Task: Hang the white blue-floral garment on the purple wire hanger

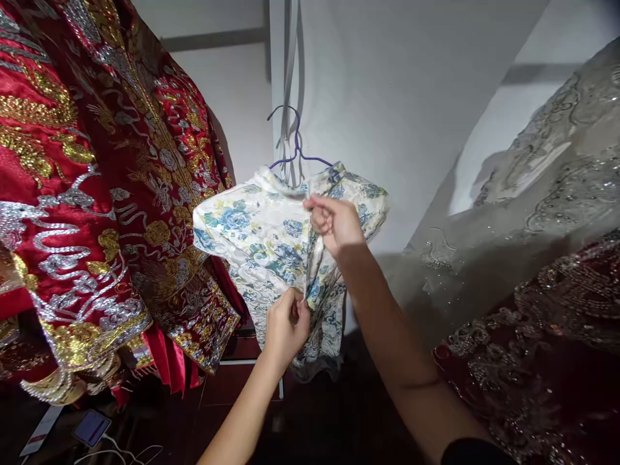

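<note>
A white dress with blue and green flowers hangs on a thin purple hanger in the middle of the head view. Along its centre runs an opening with a zipper edge. My right hand is closed in a pinch at the top of this opening, just under the collar. Lower down, my left hand pinches the fabric at the opening's lower part. The zipper's pull is too small to make out. The dress's lower hem hangs partly behind my left hand.
On the left hangs a red embroidered jacket with gold and silver patterns. Beaded pale tulle and a dark red beaded gown fill the right. A phone with a white cable lies at the lower left. Behind stands a white wall.
</note>
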The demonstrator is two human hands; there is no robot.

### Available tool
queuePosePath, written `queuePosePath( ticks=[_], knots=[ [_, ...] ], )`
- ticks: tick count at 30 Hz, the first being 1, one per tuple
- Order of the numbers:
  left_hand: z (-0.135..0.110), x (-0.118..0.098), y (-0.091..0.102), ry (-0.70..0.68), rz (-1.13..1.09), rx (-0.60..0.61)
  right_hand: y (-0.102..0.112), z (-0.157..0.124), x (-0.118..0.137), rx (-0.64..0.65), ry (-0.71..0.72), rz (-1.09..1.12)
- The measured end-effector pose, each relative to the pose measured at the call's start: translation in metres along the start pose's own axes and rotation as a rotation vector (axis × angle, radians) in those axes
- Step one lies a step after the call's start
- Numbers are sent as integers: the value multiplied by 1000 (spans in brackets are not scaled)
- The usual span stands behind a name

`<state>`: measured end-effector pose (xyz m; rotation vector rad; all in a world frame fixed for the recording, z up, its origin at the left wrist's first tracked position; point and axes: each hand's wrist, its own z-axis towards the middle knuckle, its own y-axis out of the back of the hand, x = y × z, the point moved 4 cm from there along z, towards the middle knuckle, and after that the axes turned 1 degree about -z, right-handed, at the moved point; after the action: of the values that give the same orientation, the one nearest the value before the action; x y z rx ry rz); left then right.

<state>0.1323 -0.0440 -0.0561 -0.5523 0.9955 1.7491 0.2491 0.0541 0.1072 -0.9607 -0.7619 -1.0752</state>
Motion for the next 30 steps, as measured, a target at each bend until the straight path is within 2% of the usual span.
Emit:
queuePosePath(
  ticks=[3, 6, 8, 11, 12, 15, 17, 22, 26, 28, 30],
  knots=[
    [4, 4, 5, -31, 24, 59, -10, 15, 17, -27, 109, -11],
    [22, -3, 25, -73, 24, 104, -19, 2, 18, -1, 187, -130],
    [45, -20, 47, -150, -12, 49, -23, -11, 16, 8, 241, -202],
    [91, -62, 85, -352, -46, -187, -27, -21, 19, 29, 276, -259],
    [108, -75, 94, -404, -14, -223, -28, -21, 22, 39, 278, -268],
    [152, -107, 101, -558, 175, -165, -26, -15, 24, 44, 290, -263],
    [169, -115, 97, -645, 295, -129, -21, -10, 18, 36, 290, -261],
    [180, -111, 92, -680, 461, -25, -2, -3, -2, -22, 224, -263],
    [177, -114, 97, -705, 458, 93, -2, -6, 15, -37, 277, -245],
    [175, -119, 98, -714, 441, 83, -6, -5, 20, -10, 287, -258],
    [175, -123, 102, -701, 414, -17, -10, -3, 12, 39, 261, -293]
  ],
)
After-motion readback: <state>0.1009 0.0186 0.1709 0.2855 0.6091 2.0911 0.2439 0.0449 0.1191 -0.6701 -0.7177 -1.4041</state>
